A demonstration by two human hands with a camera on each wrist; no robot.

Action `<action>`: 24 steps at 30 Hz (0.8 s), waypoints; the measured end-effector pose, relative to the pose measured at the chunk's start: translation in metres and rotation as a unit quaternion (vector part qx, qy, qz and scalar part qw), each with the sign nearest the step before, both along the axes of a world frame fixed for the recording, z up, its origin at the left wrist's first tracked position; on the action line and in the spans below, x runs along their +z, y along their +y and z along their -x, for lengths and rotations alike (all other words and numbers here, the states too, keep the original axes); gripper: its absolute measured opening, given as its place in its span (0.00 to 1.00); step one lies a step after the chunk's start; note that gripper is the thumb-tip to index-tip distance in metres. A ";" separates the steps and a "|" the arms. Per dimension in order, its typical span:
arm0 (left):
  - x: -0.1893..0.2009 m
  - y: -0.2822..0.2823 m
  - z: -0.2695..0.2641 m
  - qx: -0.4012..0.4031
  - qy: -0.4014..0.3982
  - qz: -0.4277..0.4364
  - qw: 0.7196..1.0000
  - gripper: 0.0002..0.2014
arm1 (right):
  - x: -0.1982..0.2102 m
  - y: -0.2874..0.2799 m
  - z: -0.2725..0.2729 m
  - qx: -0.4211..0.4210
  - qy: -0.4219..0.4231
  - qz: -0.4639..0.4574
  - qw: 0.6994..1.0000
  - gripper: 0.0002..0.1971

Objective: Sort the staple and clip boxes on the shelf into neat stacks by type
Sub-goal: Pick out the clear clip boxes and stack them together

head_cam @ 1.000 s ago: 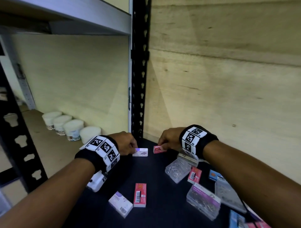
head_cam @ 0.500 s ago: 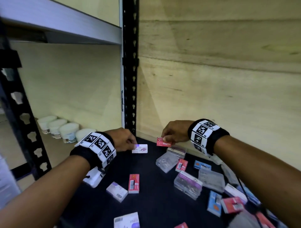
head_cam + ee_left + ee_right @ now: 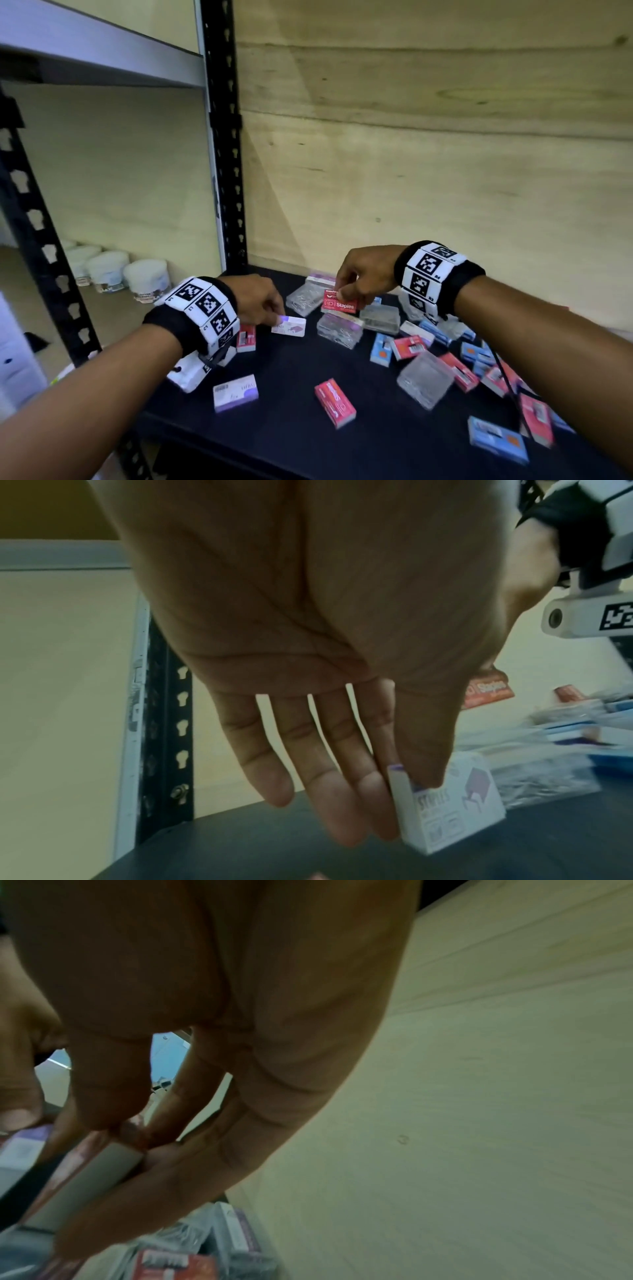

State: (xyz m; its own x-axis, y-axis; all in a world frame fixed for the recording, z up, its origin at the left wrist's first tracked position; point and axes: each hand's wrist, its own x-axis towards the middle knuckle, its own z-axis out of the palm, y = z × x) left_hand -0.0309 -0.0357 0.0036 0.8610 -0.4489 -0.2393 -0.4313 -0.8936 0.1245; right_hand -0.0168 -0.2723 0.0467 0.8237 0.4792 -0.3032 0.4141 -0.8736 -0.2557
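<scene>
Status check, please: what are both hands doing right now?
Left hand pinches white staple box. Right hand holds red staples box. Loose boxes scattered; nothing stacked.

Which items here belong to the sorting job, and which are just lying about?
Job:
- red staples box, held by right hand
- white-purple staples box, pinched by left hand
- clear clip boxes
- blue boxes
- black shelf

Lying about:
- white tubs by the wall

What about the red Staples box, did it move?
Yes. The right hand has carried the red Staples box to the right, away from the black shelf post, over the clear clip boxes.
</scene>
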 end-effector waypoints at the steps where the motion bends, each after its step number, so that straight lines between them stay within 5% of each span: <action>1: 0.001 -0.002 0.004 -0.005 0.002 0.000 1.000 0.11 | -0.003 -0.002 0.004 -0.005 0.007 -0.002 1.000 0.09; 10: -0.003 -0.022 0.036 -0.038 0.007 -0.023 0.999 0.13 | -0.024 -0.012 0.048 -0.039 0.041 -0.042 0.998 0.06; 24: -0.010 -0.025 0.043 -0.053 0.006 -0.014 0.998 0.14 | -0.044 -0.007 0.071 0.008 -0.023 0.032 0.999 0.10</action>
